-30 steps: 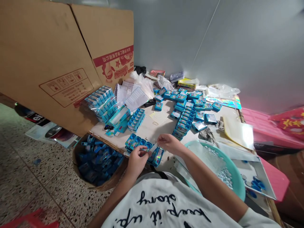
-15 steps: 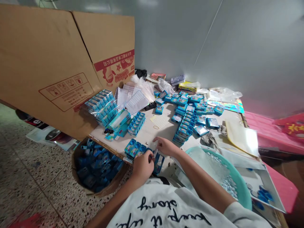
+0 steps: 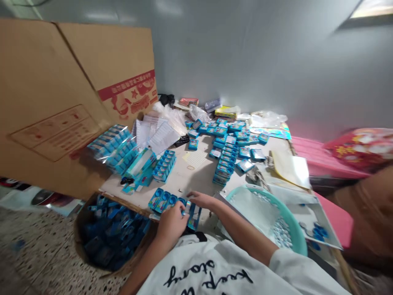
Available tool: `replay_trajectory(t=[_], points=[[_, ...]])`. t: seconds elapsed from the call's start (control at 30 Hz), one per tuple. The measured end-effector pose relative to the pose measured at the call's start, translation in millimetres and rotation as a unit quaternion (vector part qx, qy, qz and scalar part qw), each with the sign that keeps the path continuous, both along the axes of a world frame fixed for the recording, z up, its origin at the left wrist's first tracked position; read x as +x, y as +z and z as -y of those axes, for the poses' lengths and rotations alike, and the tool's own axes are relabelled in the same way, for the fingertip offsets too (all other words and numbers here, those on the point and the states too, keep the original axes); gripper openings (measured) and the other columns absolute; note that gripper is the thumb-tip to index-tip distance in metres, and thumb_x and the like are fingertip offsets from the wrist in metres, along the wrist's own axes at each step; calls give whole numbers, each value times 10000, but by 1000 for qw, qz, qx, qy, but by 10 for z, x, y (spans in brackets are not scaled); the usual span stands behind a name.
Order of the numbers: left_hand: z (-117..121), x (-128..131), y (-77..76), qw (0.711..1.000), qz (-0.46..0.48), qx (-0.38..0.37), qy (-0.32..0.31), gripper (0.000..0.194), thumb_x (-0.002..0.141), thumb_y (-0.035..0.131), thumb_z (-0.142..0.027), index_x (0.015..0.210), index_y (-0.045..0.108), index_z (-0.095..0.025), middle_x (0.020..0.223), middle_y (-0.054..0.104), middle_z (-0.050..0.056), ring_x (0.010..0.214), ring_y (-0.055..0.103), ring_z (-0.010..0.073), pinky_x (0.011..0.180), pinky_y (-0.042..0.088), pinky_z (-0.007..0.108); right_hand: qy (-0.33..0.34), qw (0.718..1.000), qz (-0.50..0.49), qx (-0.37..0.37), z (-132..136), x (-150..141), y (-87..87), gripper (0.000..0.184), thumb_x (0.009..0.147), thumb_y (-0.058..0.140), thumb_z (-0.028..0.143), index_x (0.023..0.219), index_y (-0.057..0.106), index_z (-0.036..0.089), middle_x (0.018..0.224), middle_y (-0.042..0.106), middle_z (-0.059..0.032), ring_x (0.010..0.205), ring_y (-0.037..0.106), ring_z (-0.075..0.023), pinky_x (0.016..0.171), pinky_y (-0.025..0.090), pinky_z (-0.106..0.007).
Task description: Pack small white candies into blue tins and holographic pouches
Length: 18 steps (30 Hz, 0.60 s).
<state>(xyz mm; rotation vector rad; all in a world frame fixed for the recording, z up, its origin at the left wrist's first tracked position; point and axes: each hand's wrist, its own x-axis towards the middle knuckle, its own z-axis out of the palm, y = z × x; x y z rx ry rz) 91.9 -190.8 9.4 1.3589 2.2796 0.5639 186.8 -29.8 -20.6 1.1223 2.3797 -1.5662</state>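
Observation:
My left hand is closed at the table's front edge, with a small blue box between thumb and fingers. Just right of it, my right hand has its fingers stretched out over the same spot, their tips beside the held box. Below those fingers lies another blue box, partly covered. A short row of blue boxes with round tops sits directly left of my hands. Past my right hand stands a longer stacked row of blue boxes.
A large cardboard carton rises at the left. Below the table edge, a floor box holds many blue boxes. A teal basin with small white pieces stands at right. Loose blue boxes, papers and plastic bags lie farther back.
The view has swung to the right, so everything sits further left. My right hand has gone from a pinch on something whitish to outstretched fingers; my left hand stays closed by the row.

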Motion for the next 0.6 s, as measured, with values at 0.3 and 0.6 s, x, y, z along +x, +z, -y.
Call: replay_trajectory(t=[0.3, 0.6], points=[[323, 88, -282, 970, 58, 234, -17, 212, 896, 586, -434, 900, 656, -234, 823, 694, 5, 740, 651, 172, 717, 526, 272, -226, 925, 28, 303, -288, 1490, 171, 357, 945, 439, 226, 1282, 547, 181, 1212, 604, -120, 1119, 564, -221, 961, 413, -328], [157, 536, -9, 946, 46, 271, -173, 127, 912, 575, -319, 880, 665, -235, 812, 683, 7, 748, 649, 168, 712, 536, 266, -260, 920, 153, 251, -4, 2321, -410, 523, 680, 820, 408, 1144, 643, 242, 1297, 558, -103, 1179, 505, -293, 909, 359, -357]])
